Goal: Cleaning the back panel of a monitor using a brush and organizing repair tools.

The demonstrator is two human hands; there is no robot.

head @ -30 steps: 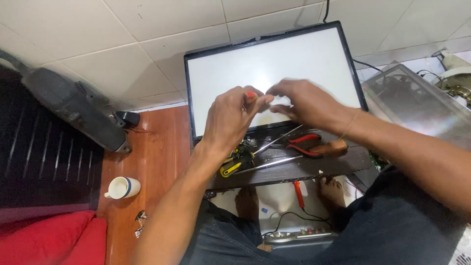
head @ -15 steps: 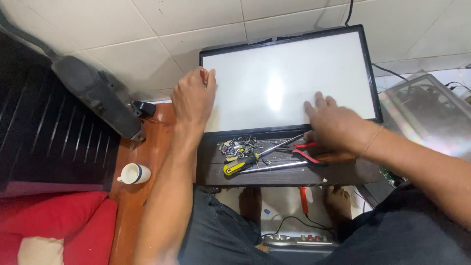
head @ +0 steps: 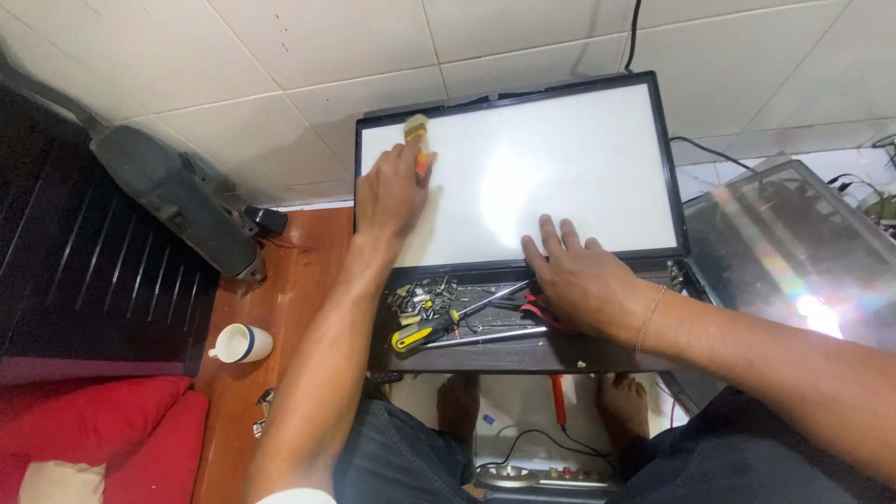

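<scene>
- The white panel (head: 523, 173) lies flat on the tile floor (head: 187, 56).
- Your left hand (head: 390, 191) grips a brush (head: 419, 140) at the panel's upper-left corner.
- Your right hand (head: 579, 280) rests flat, released, on the panel's lower edge, beside the screwdriver (head: 439, 327).

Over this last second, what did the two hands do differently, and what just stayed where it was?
The left hand left the middle, where both hands met, and reached up to the white panel's top left corner, now holding a small orange and tan tool. The right hand dropped to rest flat on the panel's lower edge, above the red pliers. The yellow-handled screwdriver, screws and cup stayed put.
</scene>
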